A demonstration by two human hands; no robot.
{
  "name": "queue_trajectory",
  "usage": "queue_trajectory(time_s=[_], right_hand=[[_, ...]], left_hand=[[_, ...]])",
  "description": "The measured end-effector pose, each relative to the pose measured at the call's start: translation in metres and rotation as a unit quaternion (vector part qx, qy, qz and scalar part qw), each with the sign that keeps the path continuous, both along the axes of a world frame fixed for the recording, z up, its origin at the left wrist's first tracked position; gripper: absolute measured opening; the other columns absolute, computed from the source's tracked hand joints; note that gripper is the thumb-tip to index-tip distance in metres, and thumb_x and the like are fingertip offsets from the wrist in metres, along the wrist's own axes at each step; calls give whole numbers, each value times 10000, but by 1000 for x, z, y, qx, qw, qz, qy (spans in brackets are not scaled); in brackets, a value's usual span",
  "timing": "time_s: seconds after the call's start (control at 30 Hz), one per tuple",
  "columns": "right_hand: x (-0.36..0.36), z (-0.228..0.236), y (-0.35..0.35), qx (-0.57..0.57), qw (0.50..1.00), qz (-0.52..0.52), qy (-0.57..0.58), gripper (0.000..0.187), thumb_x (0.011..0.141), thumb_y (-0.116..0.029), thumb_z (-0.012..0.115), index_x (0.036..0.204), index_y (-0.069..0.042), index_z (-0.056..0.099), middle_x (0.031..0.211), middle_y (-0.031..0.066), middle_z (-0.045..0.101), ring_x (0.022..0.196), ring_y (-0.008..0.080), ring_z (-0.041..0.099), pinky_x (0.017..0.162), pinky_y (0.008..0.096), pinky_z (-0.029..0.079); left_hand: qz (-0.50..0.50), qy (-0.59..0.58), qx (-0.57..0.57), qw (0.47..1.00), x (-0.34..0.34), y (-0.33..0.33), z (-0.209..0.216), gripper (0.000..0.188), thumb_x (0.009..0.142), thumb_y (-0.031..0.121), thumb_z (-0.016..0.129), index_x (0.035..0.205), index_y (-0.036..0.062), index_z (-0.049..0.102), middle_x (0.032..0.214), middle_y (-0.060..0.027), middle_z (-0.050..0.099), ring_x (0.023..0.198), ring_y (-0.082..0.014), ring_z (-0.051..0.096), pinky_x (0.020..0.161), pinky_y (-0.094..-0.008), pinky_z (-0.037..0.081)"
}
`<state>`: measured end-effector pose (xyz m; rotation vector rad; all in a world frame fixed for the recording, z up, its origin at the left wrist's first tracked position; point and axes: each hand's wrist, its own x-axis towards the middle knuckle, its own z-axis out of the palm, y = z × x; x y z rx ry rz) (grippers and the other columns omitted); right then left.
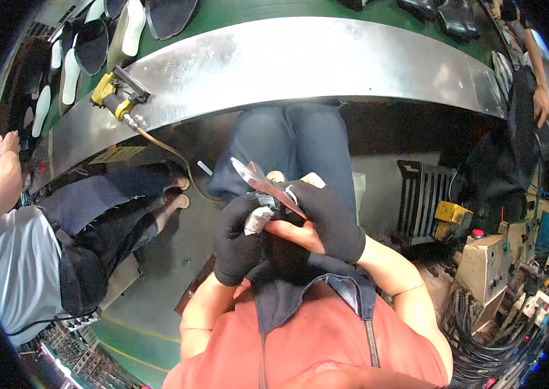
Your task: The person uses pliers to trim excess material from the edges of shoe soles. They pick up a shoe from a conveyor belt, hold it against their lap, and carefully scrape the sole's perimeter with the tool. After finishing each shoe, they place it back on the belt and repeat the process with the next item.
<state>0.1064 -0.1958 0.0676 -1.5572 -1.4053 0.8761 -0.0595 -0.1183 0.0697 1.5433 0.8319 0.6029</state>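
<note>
Both my hands are in black fingerless gloves and close together above my lap. My right hand (pixel 326 217) is closed at the lower end of a flat metal hand tool (pixel 268 187), with a pale tip and a reddish lower part; its exact kind is unclear. My left hand (pixel 239 236) curls round a dark piece (pixel 284 249), which shows between the hands and is mostly hidden. White wrapping (pixel 259 220) shows at my left thumb. The tool's tip points up and left, away from me.
A metal-topped bench edge (pixel 300 58) curves ahead, with a yellow air stapler (pixel 116 97) and its hose (pixel 184 162) at left. Shoe soles (pixel 133 29) and black shoes (pixel 459 16) lie beyond. Co-workers sit left (pixel 25 259) and right (pixel 514 129). Machinery and cables (pixel 482 311) stand at right.
</note>
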Motion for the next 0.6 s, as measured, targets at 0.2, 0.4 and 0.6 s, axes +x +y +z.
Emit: queue_trajectory(time_s=[0.2,0.4,0.6], right_hand=[[5,-1,-1,-46,999,-18,10,408,764,-228,748,1109,-65,606,853,100,561,802,259,487,705,369,392],[11,-3,-12,-78,995,-59,18,479,748,-191,722,1188,-54,588,967,119,597,911,275,523,814,363,409],[6,11,-29,-49,992,-113,-39,601,743,-252,730,1292,-93,545,1132,125,600,1000,284,536,888,366,406]], left_hand=[[-74,81,-86,990,15,21,13,178,899,108,592,1035,8,649,925,-82,674,843,-165,621,792,-301,487],[-174,30,-39,984,28,37,6,232,847,65,627,1073,13,645,997,-111,664,913,-196,632,817,-309,482],[-158,-109,-134,972,15,15,-39,496,754,169,762,1198,27,591,1388,-181,434,1347,-349,316,1082,-443,275]])
